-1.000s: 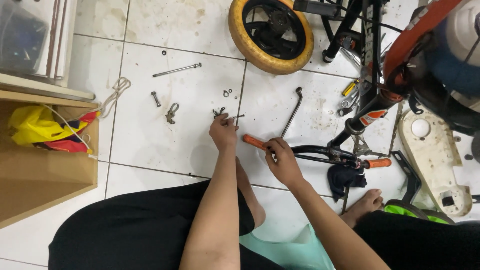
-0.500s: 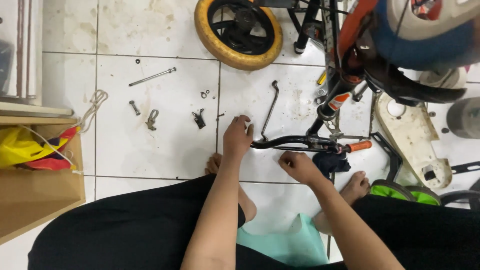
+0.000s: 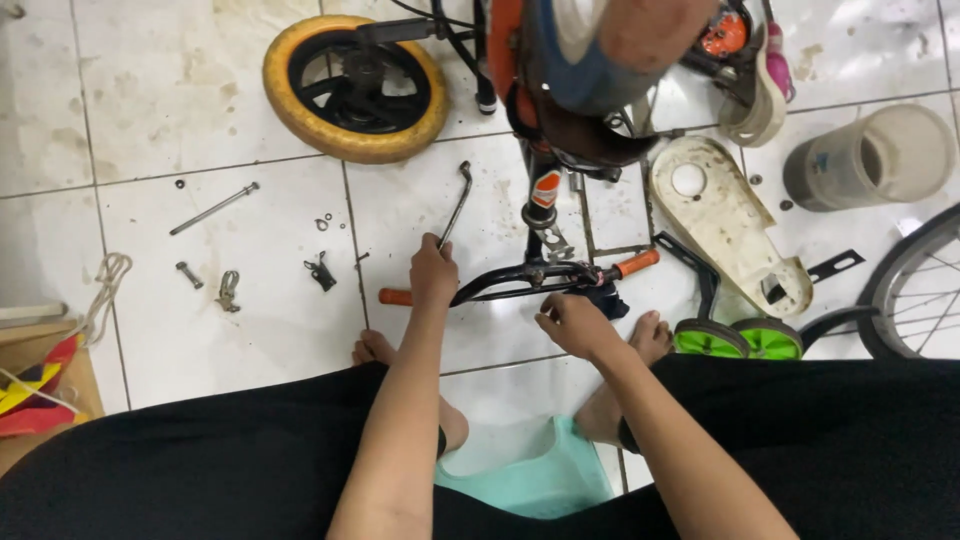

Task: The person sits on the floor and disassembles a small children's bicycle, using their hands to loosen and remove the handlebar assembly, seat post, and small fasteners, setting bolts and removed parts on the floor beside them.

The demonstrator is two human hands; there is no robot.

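1. Loose hardware, far left: a long bolt (image 3: 214, 208), a short bolt (image 3: 189, 273), a small clamp (image 3: 229, 291) and a bracket (image 3: 320, 271) lie well apart on the tiled floor (image 3: 270, 330), none touched by either hand.
2. Yellow-tyred wheel (image 3: 352, 85): lies flat at the top, away from both hands.
3. Left hand (image 3: 434, 275): a second ago it was picking at small parts on the tile; now it has come across to the black handlebar (image 3: 520, 283), grip clenched around the bar beside its left orange end (image 3: 394, 297), with the bent rod (image 3: 456, 205) rising just past the knuckles.
4. Handlebar: lies across the floor below the bicycle's stem, its right orange end (image 3: 637, 263) free.
5. Right hand (image 3: 574, 325): earlier on the orange grip, it now sits just below the bar's middle, fingers curled; whether it clasps anything I cannot tell.
6. Judgement: work has passed from the small fittings to steadying the handlebar.
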